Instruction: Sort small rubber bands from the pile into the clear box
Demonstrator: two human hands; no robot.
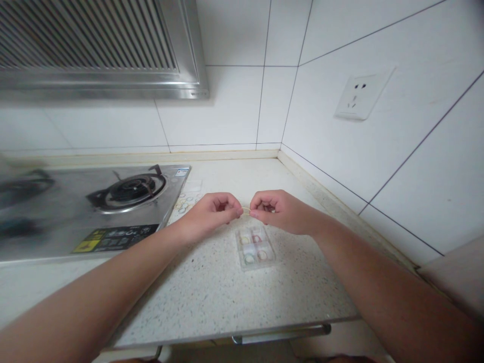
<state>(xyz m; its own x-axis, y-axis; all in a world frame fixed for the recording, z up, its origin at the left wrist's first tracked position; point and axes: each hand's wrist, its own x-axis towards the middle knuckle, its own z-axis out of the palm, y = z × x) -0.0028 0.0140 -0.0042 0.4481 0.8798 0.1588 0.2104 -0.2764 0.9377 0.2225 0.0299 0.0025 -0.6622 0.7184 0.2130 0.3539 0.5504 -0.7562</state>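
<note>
A thin pale-yellow rubber band (246,208) is stretched between my two hands, above the counter. My left hand (217,210) pinches one end between thumb and fingertips. The other end sits in the same kind of pinch in my right hand (280,209). Just below, on the counter, lies a small clear plastic box (260,265) divided into compartments. Coloured bands lie in its compartments, among them yellow, red, green and pinkish ones. Several loose bands (183,204) are scattered beside the stove's right edge, partly behind my left hand.
A steel gas stove (159,212) with a black burner (132,187) takes up the left side. Over it hangs a range hood (151,83). The speckled counter (212,297) meets tiled walls at the back corner. A socket (357,95) is on the right wall.
</note>
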